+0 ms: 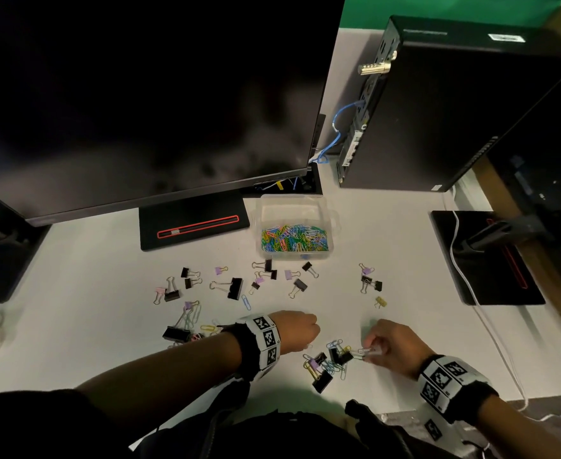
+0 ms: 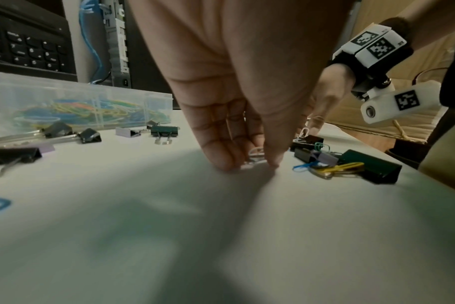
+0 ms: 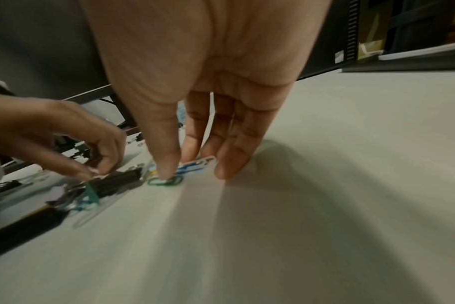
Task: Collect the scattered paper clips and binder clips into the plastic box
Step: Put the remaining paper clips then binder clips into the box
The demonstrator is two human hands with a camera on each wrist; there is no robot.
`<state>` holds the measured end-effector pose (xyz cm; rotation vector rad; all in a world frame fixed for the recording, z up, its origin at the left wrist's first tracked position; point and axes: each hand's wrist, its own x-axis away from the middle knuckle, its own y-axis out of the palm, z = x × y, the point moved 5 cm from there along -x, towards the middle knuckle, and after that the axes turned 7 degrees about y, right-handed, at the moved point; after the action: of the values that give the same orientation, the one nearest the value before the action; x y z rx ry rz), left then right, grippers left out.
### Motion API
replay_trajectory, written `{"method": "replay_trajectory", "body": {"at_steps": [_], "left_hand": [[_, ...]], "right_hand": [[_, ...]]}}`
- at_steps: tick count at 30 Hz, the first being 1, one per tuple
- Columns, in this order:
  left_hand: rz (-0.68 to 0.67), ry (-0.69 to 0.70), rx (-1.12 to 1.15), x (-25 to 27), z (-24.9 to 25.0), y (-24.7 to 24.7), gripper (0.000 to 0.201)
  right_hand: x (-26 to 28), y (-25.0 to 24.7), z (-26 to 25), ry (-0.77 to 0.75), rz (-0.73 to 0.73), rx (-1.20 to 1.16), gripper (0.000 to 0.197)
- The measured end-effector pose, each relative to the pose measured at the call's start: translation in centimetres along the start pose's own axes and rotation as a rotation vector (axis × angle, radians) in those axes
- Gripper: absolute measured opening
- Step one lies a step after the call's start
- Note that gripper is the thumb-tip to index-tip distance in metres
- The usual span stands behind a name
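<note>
The clear plastic box holds several coloured paper clips, behind the hands; it also shows as the box at upper left. Black and lilac binder clips lie scattered in front of it. A small pile of clips lies between my hands. My left hand stands fingertips-down on the table left of the pile, and this left hand pinches a pale paper clip. My right hand pinches pale paper clips at the pile's right edge; the right hand has its thumb on a green paper clip.
A dark monitor on a black stand base fills the back left. A black computer tower stands back right, a second stand base with a white cable at the right. More clips lie left of my left wrist.
</note>
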<state>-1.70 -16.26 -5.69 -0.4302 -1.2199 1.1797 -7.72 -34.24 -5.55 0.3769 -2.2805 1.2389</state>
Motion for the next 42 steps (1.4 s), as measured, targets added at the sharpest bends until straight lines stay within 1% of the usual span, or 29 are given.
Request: {"method": "replay_trajectory", "body": {"at_steps": [3, 5, 7, 9, 11, 13, 16, 18, 19, 21, 23, 26, 28, 29, 30, 32, 35, 38, 40, 42], "left_hand": [[-0.01, -0.008, -0.029, -0.2, -0.2, -0.3, 0.026], [-0.015, -0.039, -0.016, -0.2, -0.8, -0.7, 0.027], [-0.002, -0.081, 0.011, -0.1, -2.1, -1.4, 0.027], [0.046, -0.122, 0.019, 0.3, -3.9, -2.9, 0.026], [0.138, -0.172, -0.003, 0.9, -6.1, -5.4, 0.026], [0.283, -0.241, 0.016, 1.8, -8.4, -8.7, 0.026], [0.493, -0.38, 0.11, 3.4, -11.7, -12.6, 0.023], [0.575, -0.45, 0.143, 3.9, -13.0, -13.7, 0.021], [0.575, -0.489, 0.158, 3.8, -13.5, -13.6, 0.021], [0.518, -0.562, 0.186, 3.3, -13.8, -12.7, 0.025], [0.483, -0.597, 0.186, 2.6, -13.7, -11.6, 0.029], [0.539, -0.551, 0.143, 1.9, -12.1, -10.6, 0.034], [0.592, -0.454, 0.129, 1.5, -10.2, -10.3, 0.035], [0.593, -0.385, 0.148, 1.2, -8.9, -10.1, 0.033], [0.566, -0.313, 0.19, 0.8, -7.6, -9.8, 0.03], [0.43, -0.179, 0.274, -0.1, -4.7, -8.6, 0.025], [0.219, -0.012, 0.261, -1.5, -0.7, -6.6, 0.026], [0.115, 0.048, 0.264, -2.6, 1.5, -4.6, 0.035], [0.073, 0.056, 0.271, -3.2, 2.4, -3.6, 0.041], [0.053, 0.057, 0.265, -3.5, 2.9, -2.8, 0.042]], "right_hand": [[0.3, 0.9, 0.2, 0.004, 0.019, 0.001, 0.044], [0.2, 1.2, 0.1, 0.004, 0.034, -0.015, 0.046], [0.1, 1.3, 0.2, 0.014, 0.056, -0.074, 0.044], [-0.1, 1.3, 0.4, 0.027, 0.077, -0.154, 0.039], [-0.2, 1.3, 0.7, 0.036, 0.079, -0.19, 0.036], [-0.4, 1.3, 0.7, 0.03, 0.062, -0.17, 0.035], [-0.6, 1.3, 0.3, 0.018, 0.018, -0.088, 0.036], [-0.7, 1.3, -0.1, -0.003, -0.014, -0.008, 0.037], [-0.7, 1.3, -0.3, -0.011, -0.029, 0.029, 0.037], [-0.8, 1.3, -0.7, -0.02, -0.054, 0.086, 0.037], [-0.7, 1.2, -1.1, -0.021, -0.066, 0.12, 0.035], [-0.4, 1.1, -1.5, -0.03, -0.057, 0.149, 0.035], [-0.3, 1.1, -1.5, -0.032, -0.041, 0.154, 0.039], [-0.2, 1.1, -1.4, -0.03, -0.035, 0.158, 0.039], [-0.1, 1.1, -1.4, -0.025, -0.028, 0.156, 0.039], [0.0, 1.1, -1.3, -0.013, -0.026, 0.131, 0.039], [-0.2, 0.7, -1.0, 0.017, -0.01, 0.095, 0.039], [-0.4, -0.1, -0.3, 0.076, 0.043, 0.041, 0.038], [-0.5, -0.6, 0.1, 0.111, 0.068, 0.009, 0.037], [-0.6, -0.9, 0.3, 0.134, 0.081, -0.02, 0.037]]}}
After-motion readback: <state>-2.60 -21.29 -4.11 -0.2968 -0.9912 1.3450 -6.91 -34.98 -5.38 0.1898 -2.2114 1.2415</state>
